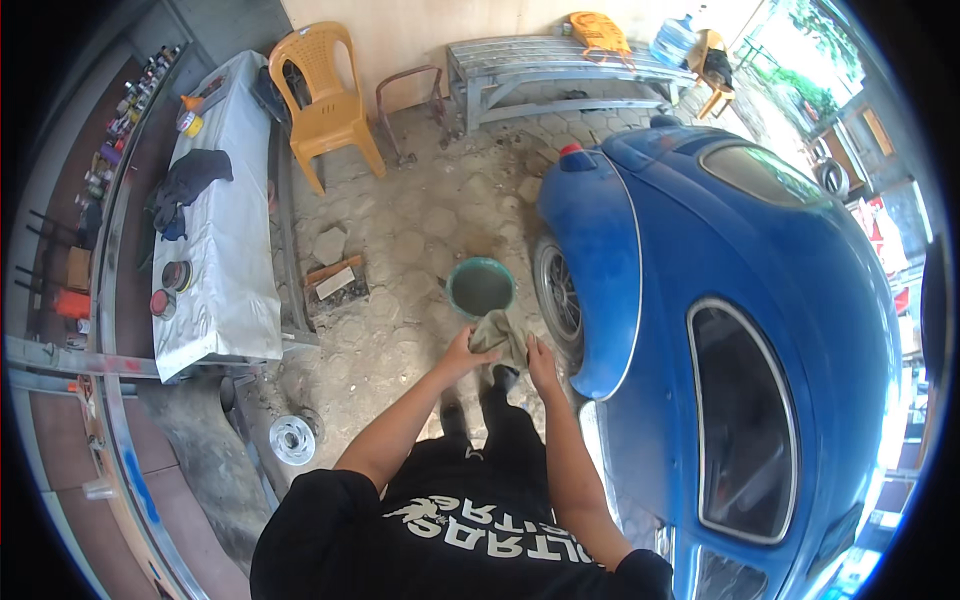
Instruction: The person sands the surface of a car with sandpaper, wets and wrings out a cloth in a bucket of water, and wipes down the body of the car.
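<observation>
Between my two hands hangs a crumpled olive-grey cloth [501, 337]. My left hand [462, 355] grips its left side, and my right hand [541, 364] has hold of the right edge. Just beyond the cloth, a teal bucket [481, 288] of murky, dark liquid stands on the floor. To my right is a blue car [667, 247] with a rounded body. Its wheel [561, 294] and fender [600, 217] are close to my right hand, but the hand does not touch them.
A long bench [214, 292] under a silvery sheet stands left, carrying a dark cloth [191, 180] and cans. Behind are an orange plastic chair [326, 105] and a slatted bench [525, 64]. A brick piece [335, 283] and metal disc [292, 440] lie on the uneven paving.
</observation>
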Tool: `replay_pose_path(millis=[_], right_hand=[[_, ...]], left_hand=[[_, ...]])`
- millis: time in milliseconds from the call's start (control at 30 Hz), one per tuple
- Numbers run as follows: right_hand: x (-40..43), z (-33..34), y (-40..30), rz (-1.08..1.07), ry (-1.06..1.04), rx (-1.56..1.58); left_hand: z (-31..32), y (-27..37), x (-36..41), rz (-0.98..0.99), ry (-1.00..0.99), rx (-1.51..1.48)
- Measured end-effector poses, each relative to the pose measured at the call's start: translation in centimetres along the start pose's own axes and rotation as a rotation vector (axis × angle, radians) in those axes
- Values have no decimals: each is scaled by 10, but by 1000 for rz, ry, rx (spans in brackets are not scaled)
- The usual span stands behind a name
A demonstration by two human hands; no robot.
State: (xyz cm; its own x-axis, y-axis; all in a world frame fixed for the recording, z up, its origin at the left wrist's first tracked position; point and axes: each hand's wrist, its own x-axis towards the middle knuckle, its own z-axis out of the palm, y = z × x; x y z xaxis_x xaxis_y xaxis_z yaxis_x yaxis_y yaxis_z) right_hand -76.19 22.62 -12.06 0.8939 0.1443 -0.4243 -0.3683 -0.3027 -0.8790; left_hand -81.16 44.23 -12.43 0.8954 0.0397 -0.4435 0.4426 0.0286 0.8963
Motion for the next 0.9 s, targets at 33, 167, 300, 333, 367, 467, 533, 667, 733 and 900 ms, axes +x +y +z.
replay_pose_path(millis=[33, 167, 300, 333, 367, 467, 533, 667, 733, 900], right_hand=[[11, 0, 4, 108, -103, -32], [70, 10, 6, 144, -207, 390], [121, 22, -15, 303, -286, 377], [137, 25, -19, 266, -292, 375], [153, 28, -22, 230, -297, 372], [208, 38, -4, 172, -282, 181], [230, 26, 8, 18, -252, -166], [261, 33, 4, 81, -154, -425], [279, 27, 12, 30, -112, -428], [302, 1, 26, 37, -63, -294]], left_hand=[[-2, 0, 7, -3, 8, -1], [-11, -5, 38, -31, 18, -68], [-23, 2, 87, 26, -2, 396], [-27, 0, 100, -19, -33, 502], [-33, -3, 112, -36, -41, 502], [-54, -19, 150, -33, 117, 461], [-55, -14, 183, -59, 90, 449], [-86, -34, 220, -86, 175, 358], [-102, -44, 235, -100, 174, 345], [-108, -39, 257, -51, 176, 550]])
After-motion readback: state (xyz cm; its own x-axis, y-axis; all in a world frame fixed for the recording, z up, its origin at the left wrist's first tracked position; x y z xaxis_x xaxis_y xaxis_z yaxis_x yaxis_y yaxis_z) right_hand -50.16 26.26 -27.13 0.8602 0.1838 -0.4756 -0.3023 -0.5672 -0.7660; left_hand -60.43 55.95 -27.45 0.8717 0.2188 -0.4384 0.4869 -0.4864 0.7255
